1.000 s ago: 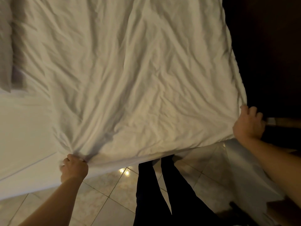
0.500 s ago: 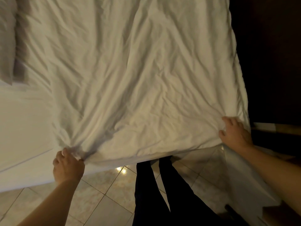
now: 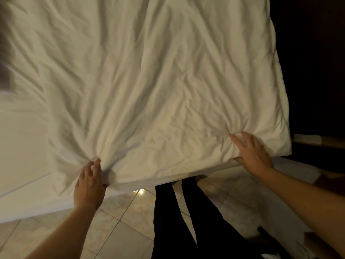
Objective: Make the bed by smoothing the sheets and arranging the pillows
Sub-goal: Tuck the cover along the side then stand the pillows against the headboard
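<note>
Now fingers of the left hand (image 3: pixel 89 184) pinch the duvet (image 3: pixel 149 81); right hand (image 3: pixel 252 154) lies spread flat.

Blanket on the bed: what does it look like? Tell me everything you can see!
The blanket is white, soft-looking cloth, puffy and full of wrinkles. It lies spread over the bed, reaching its near edge. The left hand holds a bunched spot on that edge, where creases fan out. The right hand presses flat, fingers spread, near the right corner.
</note>
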Tool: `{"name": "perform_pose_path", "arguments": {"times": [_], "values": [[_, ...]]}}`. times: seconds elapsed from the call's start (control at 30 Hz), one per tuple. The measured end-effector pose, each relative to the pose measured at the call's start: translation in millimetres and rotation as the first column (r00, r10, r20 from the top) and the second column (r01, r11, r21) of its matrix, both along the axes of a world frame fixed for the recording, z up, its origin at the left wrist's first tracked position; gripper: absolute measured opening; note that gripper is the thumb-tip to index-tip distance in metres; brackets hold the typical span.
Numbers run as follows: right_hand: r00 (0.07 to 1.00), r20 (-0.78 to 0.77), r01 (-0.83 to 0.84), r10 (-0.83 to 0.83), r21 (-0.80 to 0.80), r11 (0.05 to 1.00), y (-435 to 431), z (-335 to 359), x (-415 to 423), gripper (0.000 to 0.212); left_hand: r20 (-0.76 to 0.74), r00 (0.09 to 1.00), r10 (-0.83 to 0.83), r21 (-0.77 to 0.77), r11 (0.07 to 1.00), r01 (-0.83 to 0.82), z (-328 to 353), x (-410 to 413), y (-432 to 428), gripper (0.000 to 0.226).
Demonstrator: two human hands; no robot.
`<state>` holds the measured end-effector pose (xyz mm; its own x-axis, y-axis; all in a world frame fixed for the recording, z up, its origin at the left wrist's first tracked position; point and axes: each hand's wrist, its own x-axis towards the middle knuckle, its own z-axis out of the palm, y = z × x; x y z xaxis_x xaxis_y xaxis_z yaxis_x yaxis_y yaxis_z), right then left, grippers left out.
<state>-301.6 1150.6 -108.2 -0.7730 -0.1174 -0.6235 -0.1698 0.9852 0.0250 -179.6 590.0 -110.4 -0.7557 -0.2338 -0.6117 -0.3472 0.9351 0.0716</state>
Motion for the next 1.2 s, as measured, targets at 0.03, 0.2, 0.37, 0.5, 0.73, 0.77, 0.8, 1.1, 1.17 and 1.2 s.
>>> {"name": "perform_pose_path", "arguments": {"times": [0.03, 0.2, 0.37, 0.5, 0.73, 0.77, 0.8, 1.1, 1.17, 1.2], "values": [[0.999, -0.037, -0.012, 0.012, 0.002, 1.0, -1.7, -1.8, -0.2, 0.098, -0.006, 1.0, 0.001, -0.006, 1.0, -0.001, -0.6, 1.4, -0.9, 0.101], [0.973, -0.162, -0.171, 0.164, -0.03, 0.985, -11.2, 0.4, -8.9, 0.094, -0.038, 0.997, -0.062, -0.045, 0.997, 0.06, 1.4, 1.4, -12.9, 0.081], [0.97, -0.172, -0.202, 0.171, -0.182, 0.962, -28.3, 4.8, -23.1, 0.09, -0.096, 0.995, 0.007, 0.061, 0.998, -0.001, 8.4, -8.5, -14.9, 0.072], [0.988, -0.025, -0.155, 0.153, -0.123, 0.98, -34.0, 5.2, -37.6, 0.095, -0.08, 0.997, -0.019, 0.108, 0.994, 0.028, 7.4, -24.5, -6.3, 0.104], [0.999, 0.047, 0.001, 0.01, -0.223, 0.975, -40.9, 9.4, -57.2, 0.067, -0.166, 0.958, 0.233, 0.188, 0.961, -0.202, 8.0, -36.9, -19.2, 0.077], [0.998, 0.061, 0.027, -0.013, -0.238, 0.971, -40.0, 10.1, -61.3, 0.062, -0.151, 0.951, 0.268, 0.189, 0.953, -0.239, 11.0, -39.4, -19.8, 0.07], [0.996, 0.08, 0.043, -0.025, -0.235, 0.971, -39.7, 11.6, -65.1, 0.059, -0.146, 0.954, 0.261, 0.186, 0.955, -0.233, 13.6, -41.4, -21.8, 0.064], [0.987, 0.158, 0.078, -0.041, -0.232, 0.97, -38.5, 34.2, -85.4, 0.051, -0.09, 0.987, 0.136, 0.083, 0.988, -0.128, 19.7, -53.6, -34.7, 0.038], [0.984, 0.173, 0.076, -0.039, -0.216, 0.973, -31.2, 39.1, -83.3, 0.049, -0.062, 0.991, 0.117, 0.077, 0.991, -0.112, 24.0, -55.3, -32.9, 0.037], [0.983, 0.178, 0.085, -0.048, -0.21, 0.974, -29.0, 42.8, -82.2, 0.048, -0.053, 0.992, 0.113, 0.076, 0.991, -0.109, 29.3, -54.3, -32.1, 0.037]]}}
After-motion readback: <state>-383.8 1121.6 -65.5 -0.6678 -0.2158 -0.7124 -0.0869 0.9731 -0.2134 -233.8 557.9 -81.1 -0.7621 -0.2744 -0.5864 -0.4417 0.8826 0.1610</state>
